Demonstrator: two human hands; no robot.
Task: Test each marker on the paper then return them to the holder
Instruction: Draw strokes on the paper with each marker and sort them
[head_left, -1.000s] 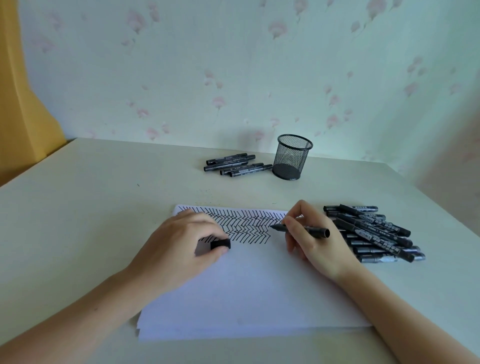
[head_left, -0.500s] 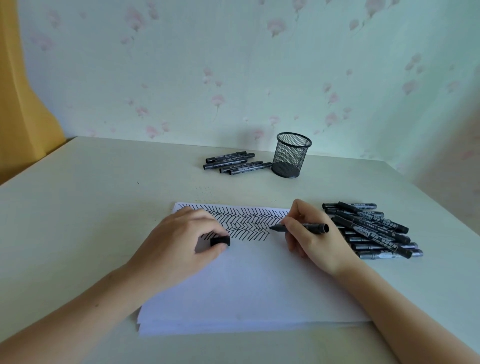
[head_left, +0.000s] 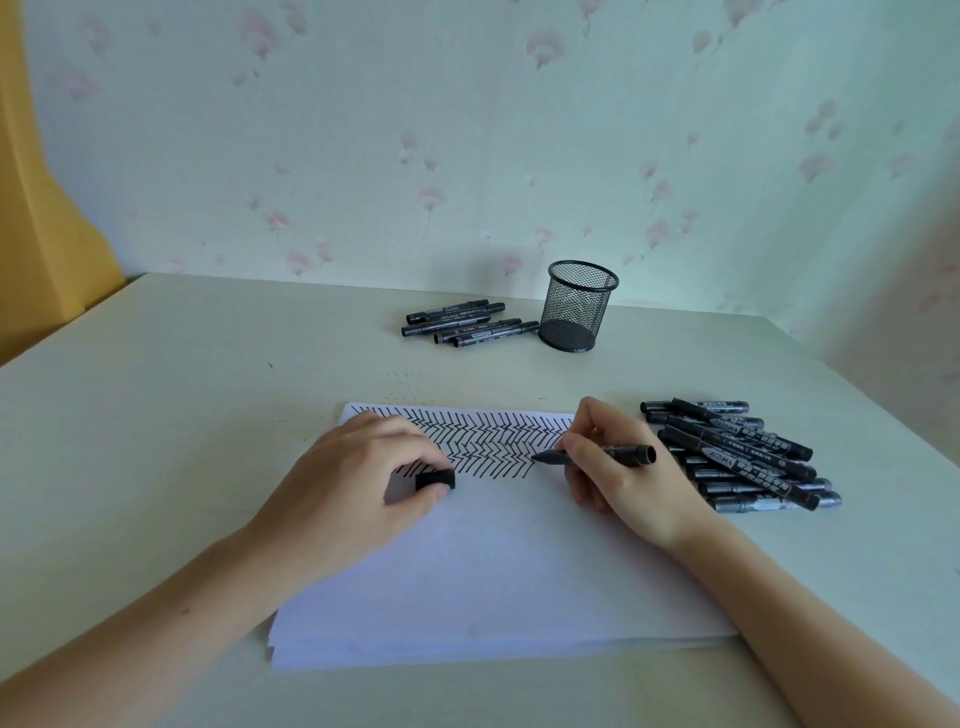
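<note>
Marker in use: an uncapped black marker (head_left: 597, 455) is held just right of frame centre, lying nearly level, tip pointing left and set at the right end of the lowest row of strokes.
Right hand: the right hand (head_left: 628, 467) is curled round the marker barrel, fingers closed on it in a writing grip; the heel of the hand is rested on the paper.
Left hand: the left hand (head_left: 358, 488) is laid on the sheet left of centre, fingers bent; a small black cap (head_left: 435, 479) is pinched between thumb and fingertips.
Paper: a white stack of paper (head_left: 493, 571) is spread across the lower middle of the frame; its top edge is covered by rows of short slanted black strokes (head_left: 493, 441) in a herringbone pattern.
Untested pile: a heap of black markers (head_left: 748, 457) is seen at the right of the frame, just beside the right hand, stacked crosswise, caps on.
Holder: a black mesh holder (head_left: 576, 306) is stood upright above centre, near the wall; nothing is seen inside it through the mesh.
Markers by holder: four capped markers (head_left: 467, 325) are laid side by side just left of the holder, one nearly touching its base.
Table: a pale table (head_left: 182, 415) is seen under everything.
Backdrop: floral wallpaper (head_left: 467, 130) fills the upper frame; a yellow curtain (head_left: 31, 208) is noted at the upper left.
</note>
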